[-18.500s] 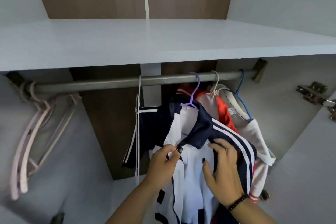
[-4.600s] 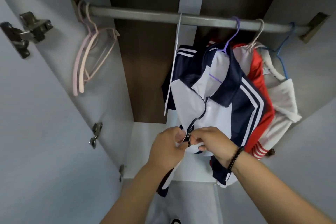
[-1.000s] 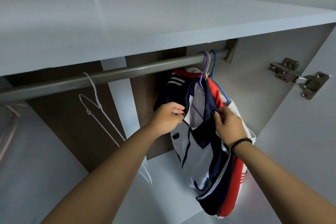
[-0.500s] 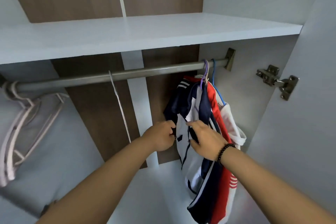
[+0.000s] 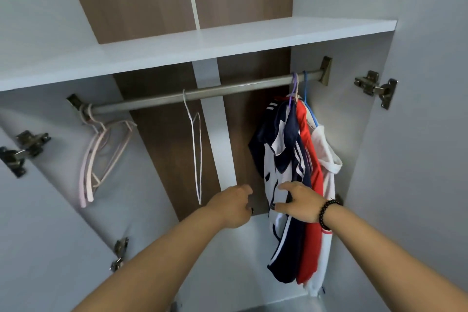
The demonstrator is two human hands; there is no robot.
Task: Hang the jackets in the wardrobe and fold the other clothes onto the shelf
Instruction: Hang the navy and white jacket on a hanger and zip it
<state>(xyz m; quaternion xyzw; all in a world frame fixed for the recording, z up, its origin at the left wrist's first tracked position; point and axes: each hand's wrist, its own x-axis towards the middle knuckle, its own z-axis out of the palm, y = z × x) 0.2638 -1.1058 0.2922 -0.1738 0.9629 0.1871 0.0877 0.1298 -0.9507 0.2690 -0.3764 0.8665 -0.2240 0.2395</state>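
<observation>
A navy and white jacket (image 5: 281,159) hangs from a purple hanger on the metal rail (image 5: 228,90), pushed to the far right. Behind it hang a red jacket (image 5: 310,177) and a white one (image 5: 328,154). My right hand (image 5: 298,201), with a black bead bracelet at the wrist, lies in front of the navy jacket's lower front with fingers spread, gripping nothing. My left hand (image 5: 234,206) hovers just left of the jacket, fingers loosely curled, holding nothing. The white shelf (image 5: 228,43) runs above the rail.
An empty white wire hanger (image 5: 196,149) hangs mid-rail. Several pink hangers (image 5: 101,154) bunch at the rail's left end. Door hinges (image 5: 376,87) stick out on the right wall, and other hinges (image 5: 22,148) on the left. The wardrobe floor (image 5: 240,261) lies below.
Both hands have let go of the navy jacket's front and dropped lower. The view has pulled back, showing the whole rail and both wardrobe walls.
</observation>
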